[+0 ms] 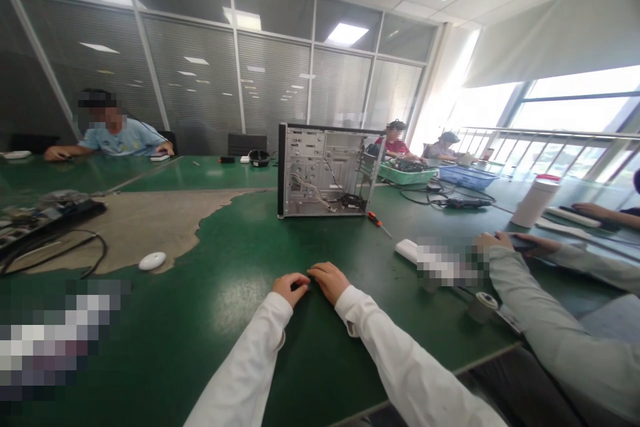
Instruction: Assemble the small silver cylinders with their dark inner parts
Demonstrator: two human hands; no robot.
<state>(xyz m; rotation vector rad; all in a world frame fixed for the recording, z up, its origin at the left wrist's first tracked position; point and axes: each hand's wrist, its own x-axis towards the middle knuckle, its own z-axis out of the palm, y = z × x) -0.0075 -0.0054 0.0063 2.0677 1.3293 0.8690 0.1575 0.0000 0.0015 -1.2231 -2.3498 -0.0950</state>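
White-sleeved arms (245, 353) extended forward, converging — left hand (290, 287), right hand (330, 280) close together, fingers (321, 268) loosely bent.

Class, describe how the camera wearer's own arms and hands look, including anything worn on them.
The left sleeve and right sleeve are long, white, loose and creased, reaching the wrists, with no print or marking visible. The left hand and right hand are bare, without gloves.
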